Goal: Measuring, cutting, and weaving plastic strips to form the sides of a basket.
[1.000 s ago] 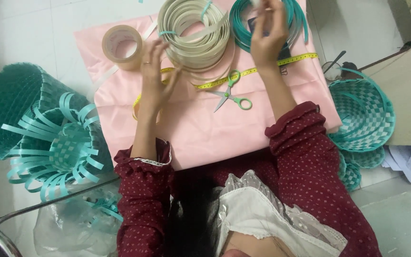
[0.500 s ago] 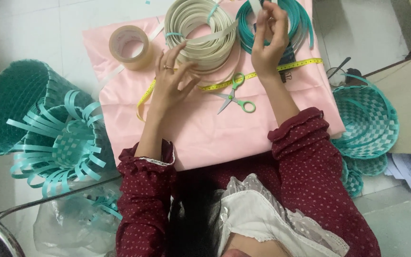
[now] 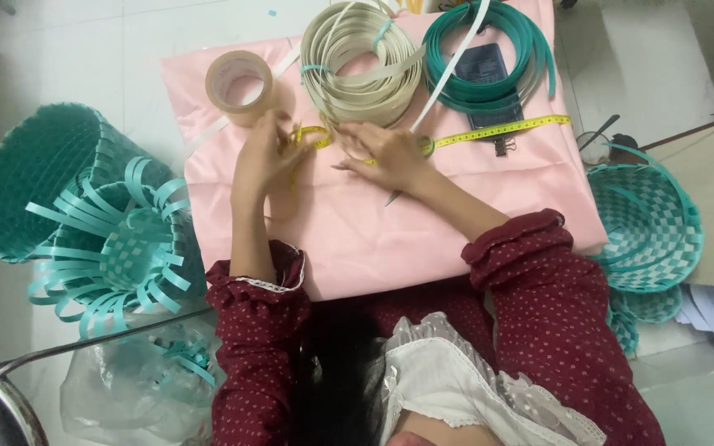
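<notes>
Pinching the yellow flexible measuring tape (image 3: 489,130) near its curled left end, your left hand (image 3: 262,157) and right hand (image 3: 386,153) are meeting on the pink cloth-covered board (image 3: 373,239). Just beyond, the cream plastic strip coil (image 3: 363,62) is risking snagging the tape and unwinding.

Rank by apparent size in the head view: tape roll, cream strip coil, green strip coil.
1. green strip coil and cream strip coil: look about alike, so I leave them unranked.
2. tape roll, clearly smallest.
</notes>
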